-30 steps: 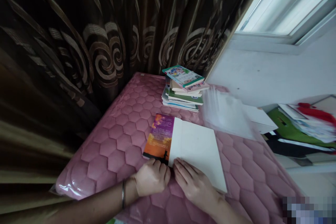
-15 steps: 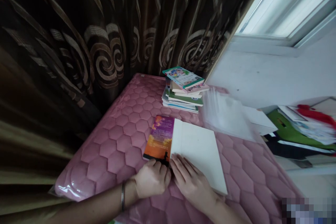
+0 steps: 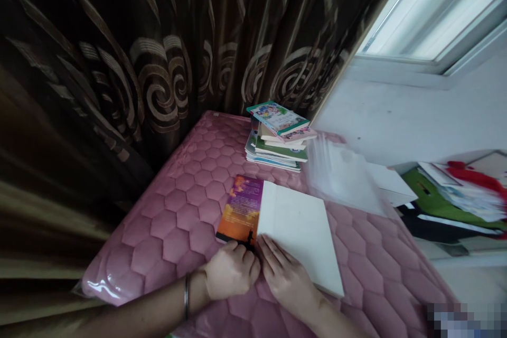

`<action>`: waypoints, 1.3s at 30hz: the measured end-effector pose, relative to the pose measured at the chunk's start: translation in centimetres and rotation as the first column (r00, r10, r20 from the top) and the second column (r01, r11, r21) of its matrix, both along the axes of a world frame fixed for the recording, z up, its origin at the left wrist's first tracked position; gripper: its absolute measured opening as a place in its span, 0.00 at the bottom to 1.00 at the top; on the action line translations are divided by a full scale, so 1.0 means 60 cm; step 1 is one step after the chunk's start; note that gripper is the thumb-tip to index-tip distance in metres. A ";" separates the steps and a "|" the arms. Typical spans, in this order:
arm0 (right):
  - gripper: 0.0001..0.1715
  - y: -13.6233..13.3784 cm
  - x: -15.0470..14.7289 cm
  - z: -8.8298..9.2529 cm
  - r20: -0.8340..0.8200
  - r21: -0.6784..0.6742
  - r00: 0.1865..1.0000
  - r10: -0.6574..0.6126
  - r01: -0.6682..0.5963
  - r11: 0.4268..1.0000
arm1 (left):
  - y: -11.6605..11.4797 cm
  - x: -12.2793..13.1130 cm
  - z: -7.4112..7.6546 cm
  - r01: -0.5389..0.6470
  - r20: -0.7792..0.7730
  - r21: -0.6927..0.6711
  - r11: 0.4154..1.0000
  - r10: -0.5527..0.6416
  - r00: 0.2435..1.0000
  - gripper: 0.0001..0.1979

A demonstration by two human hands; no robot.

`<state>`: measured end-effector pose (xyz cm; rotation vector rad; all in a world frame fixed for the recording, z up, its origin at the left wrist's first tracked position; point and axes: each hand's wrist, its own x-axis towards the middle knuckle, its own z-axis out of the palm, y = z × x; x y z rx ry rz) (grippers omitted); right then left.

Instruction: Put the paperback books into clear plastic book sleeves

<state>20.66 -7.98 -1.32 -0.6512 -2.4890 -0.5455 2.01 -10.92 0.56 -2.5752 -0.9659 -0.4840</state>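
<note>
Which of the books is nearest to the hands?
The white book with a purple-orange panel, partly under the right hand; the stacked books lie farther.

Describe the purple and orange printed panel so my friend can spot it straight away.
At the pink quilted surface, find the left hand, with a bangle at its wrist. Just beyond its knuckles lies a narrow panel, purple above and orange below. Unlike the plain white area to its right, it carries small text and a dark silhouette.
</note>
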 end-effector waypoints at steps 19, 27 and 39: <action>0.26 0.133 -0.120 0.075 0.175 -0.624 0.980 0.095 0.036 0.781 | 0.028 -0.026 -0.026 -0.641 0.119 -0.168 0.748 0.661 0.740 0.17; 0.27 0.243 -0.146 0.072 0.320 -0.547 0.945 -0.074 0.248 0.799 | 0.029 -0.030 -0.020 -0.648 0.118 -0.176 0.741 0.669 0.734 0.19; 0.30 0.247 -0.162 0.060 0.292 -0.566 0.940 -0.175 0.317 0.761 | -0.081 -0.054 -0.054 -0.612 0.096 -0.046 0.789 0.613 0.784 0.18</action>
